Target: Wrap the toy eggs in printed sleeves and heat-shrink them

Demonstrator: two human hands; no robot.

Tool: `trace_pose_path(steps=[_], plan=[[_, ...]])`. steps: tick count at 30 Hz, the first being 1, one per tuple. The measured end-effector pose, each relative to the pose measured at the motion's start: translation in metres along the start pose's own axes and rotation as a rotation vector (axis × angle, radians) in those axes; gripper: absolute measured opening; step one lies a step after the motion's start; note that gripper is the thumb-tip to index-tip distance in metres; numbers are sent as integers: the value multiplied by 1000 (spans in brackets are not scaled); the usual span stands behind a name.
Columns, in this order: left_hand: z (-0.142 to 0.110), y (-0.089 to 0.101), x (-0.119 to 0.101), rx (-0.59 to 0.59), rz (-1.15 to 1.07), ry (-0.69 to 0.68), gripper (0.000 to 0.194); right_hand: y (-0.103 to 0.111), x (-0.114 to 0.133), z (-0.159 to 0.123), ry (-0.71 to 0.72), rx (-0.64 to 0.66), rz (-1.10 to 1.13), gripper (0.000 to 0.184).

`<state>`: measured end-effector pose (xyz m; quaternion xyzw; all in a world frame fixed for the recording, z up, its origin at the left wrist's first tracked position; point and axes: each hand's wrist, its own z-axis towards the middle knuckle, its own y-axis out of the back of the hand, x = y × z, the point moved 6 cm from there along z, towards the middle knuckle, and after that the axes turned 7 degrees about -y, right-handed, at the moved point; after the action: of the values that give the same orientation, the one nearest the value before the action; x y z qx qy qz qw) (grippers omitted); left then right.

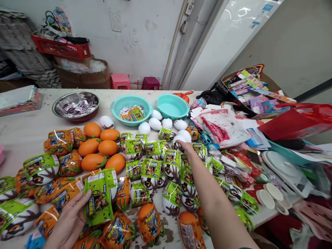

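My left hand (75,211) grips a flat green printed packet (98,200) by its left edge, thumb on the front. Farther off, my right hand (185,146) is on a white egg-shaped toy (177,141); its fingers are partly hidden, seemingly curled round the egg. More plain white eggs (155,123) lie just behind it. Between the hands are several white eggs in green printed wrappers (151,169). Bare orange eggs (108,147) with green strands are grouped left of centre, and orange-wrapped ones (149,223) lie near the front edge.
Two turquoise basins (118,119) stand at the back, one with printed packets inside. Beside them is a metal bowl (58,110) of small sachets. Plastic bags (223,128), an open carton of colourful packs (256,93) and a white scale-like device (285,169) crowd the right.
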<state>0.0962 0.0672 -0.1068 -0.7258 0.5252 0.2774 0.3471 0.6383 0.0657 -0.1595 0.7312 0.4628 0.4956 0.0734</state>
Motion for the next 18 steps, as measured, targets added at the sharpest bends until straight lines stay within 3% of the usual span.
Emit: trace_pose_path(steps=[4,7,9,13,15,18], plan=[[-11,-11,-10,93,-39,9,28,33,11,-39,59,150,353,51],[-21,-25,-10,226,-11,51,30,47,9,-107,184,399,667,55],[-30,-40,-7,312,24,86,28,33,-5,-167,214,594,623,62],[-54,-78,-5,561,89,142,18,-24,-47,-275,150,990,378,69],[-61,-91,-10,686,132,120,19,-40,-61,-303,126,1061,288,68],[-60,-90,-17,748,232,100,24,-50,-68,-316,123,1104,168,67]])
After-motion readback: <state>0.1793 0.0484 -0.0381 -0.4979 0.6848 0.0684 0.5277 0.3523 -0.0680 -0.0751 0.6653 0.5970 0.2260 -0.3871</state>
